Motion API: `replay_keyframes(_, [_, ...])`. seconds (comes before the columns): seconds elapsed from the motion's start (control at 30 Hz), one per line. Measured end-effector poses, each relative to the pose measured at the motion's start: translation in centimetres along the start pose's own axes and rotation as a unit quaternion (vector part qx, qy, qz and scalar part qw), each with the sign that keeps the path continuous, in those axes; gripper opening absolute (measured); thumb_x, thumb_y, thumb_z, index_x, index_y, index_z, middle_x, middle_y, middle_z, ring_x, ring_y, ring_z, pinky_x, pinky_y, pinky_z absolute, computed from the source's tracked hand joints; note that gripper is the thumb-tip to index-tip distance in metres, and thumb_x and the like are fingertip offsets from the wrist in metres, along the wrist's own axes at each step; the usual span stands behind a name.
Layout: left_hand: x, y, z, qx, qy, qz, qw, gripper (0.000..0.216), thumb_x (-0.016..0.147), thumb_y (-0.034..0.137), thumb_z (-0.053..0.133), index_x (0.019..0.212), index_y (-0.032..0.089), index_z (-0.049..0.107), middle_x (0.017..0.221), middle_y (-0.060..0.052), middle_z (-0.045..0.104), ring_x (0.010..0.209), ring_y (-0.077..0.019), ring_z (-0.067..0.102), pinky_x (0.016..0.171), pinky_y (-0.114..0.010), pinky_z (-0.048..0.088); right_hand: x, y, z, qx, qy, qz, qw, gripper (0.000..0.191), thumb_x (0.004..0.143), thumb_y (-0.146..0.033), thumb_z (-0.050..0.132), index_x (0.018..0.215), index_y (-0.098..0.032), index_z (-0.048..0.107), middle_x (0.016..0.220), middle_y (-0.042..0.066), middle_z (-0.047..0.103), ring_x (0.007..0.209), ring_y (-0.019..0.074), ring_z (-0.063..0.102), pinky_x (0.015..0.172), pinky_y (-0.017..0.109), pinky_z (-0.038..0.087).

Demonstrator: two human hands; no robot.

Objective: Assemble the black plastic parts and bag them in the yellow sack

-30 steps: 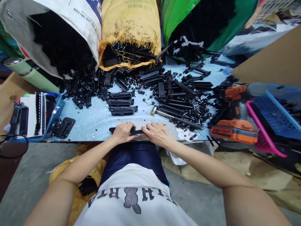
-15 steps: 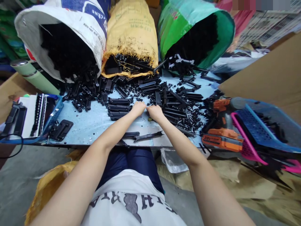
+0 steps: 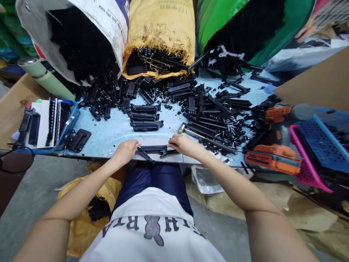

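Note:
At the near edge of the light blue table (image 3: pixel 111 133), my left hand (image 3: pixel 124 152) and my right hand (image 3: pixel 184 144) hold the two ends of a long black plastic bar (image 3: pixel 152 148). Both hands have curled fingers pinching it. A second thin black piece (image 3: pixel 145 156) sticks out under the bar toward my lap. Just beyond lie three stacked black bars (image 3: pixel 145 117) and a large scatter of black plastic parts and small screws (image 3: pixel 212 116).
Three open sacks lie at the back: white (image 3: pixel 79 40), yellow (image 3: pixel 160 40), green (image 3: pixel 245 32), spilling black parts. An orange drill (image 3: pixel 272 160) and blue and pink baskets (image 3: pixel 316 145) are on the right. A blue tray (image 3: pixel 46 123) is on the left.
Both hands reached out to the pile of small parts mid-table, then came back to the near edge. They now grip the ends of the black bar again.

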State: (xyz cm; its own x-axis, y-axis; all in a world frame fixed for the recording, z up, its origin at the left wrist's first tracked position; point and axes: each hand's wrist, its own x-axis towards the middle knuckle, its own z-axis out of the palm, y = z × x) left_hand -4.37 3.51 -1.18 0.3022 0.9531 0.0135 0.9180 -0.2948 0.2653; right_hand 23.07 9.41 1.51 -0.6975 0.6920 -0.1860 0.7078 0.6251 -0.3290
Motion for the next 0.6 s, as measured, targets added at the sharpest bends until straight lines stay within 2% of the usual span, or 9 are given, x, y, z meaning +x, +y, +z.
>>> replay_keyframes(0.17, [0.2, 1.1, -0.9, 0.086, -0.042, 0.001, 0.995, 0.03, 0.095, 0.027, 0.037, 0.087, 0.013, 0.062, 0.081, -0.012, 0.067, 0.077, -0.0237, 0.066, 0.066, -0.031, 0.047, 0.9, -2.1, -1.3, -0.113, -0.074, 0.014, 0.991, 0.024, 0.09, -0.024, 0.049, 0.087, -0.01, 0.067, 0.09, 0.014, 0.064, 0.076, 0.0195, 0.064, 0.069, 0.026, 0.042])
replay_keyframes(0.27, [0.8, 1.5, -1.2, 0.076, -0.066, 0.027, 0.995, 0.03, 0.095, 0.026, 0.037, 0.086, 0.013, 0.062, 0.082, -0.013, 0.067, 0.077, -0.0237, 0.066, 0.068, -0.031, 0.047, 1.5, -2.7, -1.9, -0.135, -0.09, -0.01, 0.987, 0.022, 0.089, -0.022, 0.05, 0.087, -0.009, 0.068, 0.09, 0.015, 0.065, 0.077, 0.0207, 0.065, 0.069, 0.027, 0.042])
replay_keyframes(0.33, [1.1, 1.5, -1.2, 0.063, -0.068, 0.024, 0.995, 0.03, 0.094, 0.026, 0.037, 0.086, 0.013, 0.062, 0.085, -0.013, 0.068, 0.079, -0.0234, 0.066, 0.069, -0.031, 0.047, 1.8, -2.8, -2.2, -0.131, -0.098, -0.018, 0.986, 0.021, 0.088, -0.021, 0.051, 0.086, -0.009, 0.069, 0.089, 0.015, 0.066, 0.079, 0.0206, 0.064, 0.072, 0.026, 0.043])
replay_keyframes(0.47, [1.4, 0.9, -1.3, 0.054, -0.05, -0.029, 0.997, 0.03, 0.094, 0.028, 0.038, 0.083, 0.014, 0.063, 0.082, -0.012, 0.069, 0.079, -0.0231, 0.066, 0.07, -0.03, 0.046, 2.4, -2.0, -2.3, -0.1, -0.095, -0.002, 0.99, 0.021, 0.088, -0.022, 0.052, 0.087, -0.013, 0.071, 0.09, 0.012, 0.068, 0.085, 0.0201, 0.064, 0.074, 0.025, 0.043])
replay_keyframes(0.6, [0.9, -0.2, -1.3, 0.003, -0.043, -0.016, 0.999, 0.027, 0.093, 0.028, 0.041, 0.082, 0.016, 0.062, 0.082, -0.008, 0.069, 0.08, -0.0202, 0.066, 0.071, -0.027, 0.045, 2.5, -0.7, -2.4, -0.061, -0.104, -0.004, 0.993, 0.022, 0.087, -0.024, 0.053, 0.087, -0.014, 0.072, 0.087, 0.01, 0.07, 0.081, 0.018, 0.063, 0.072, 0.024, 0.042])
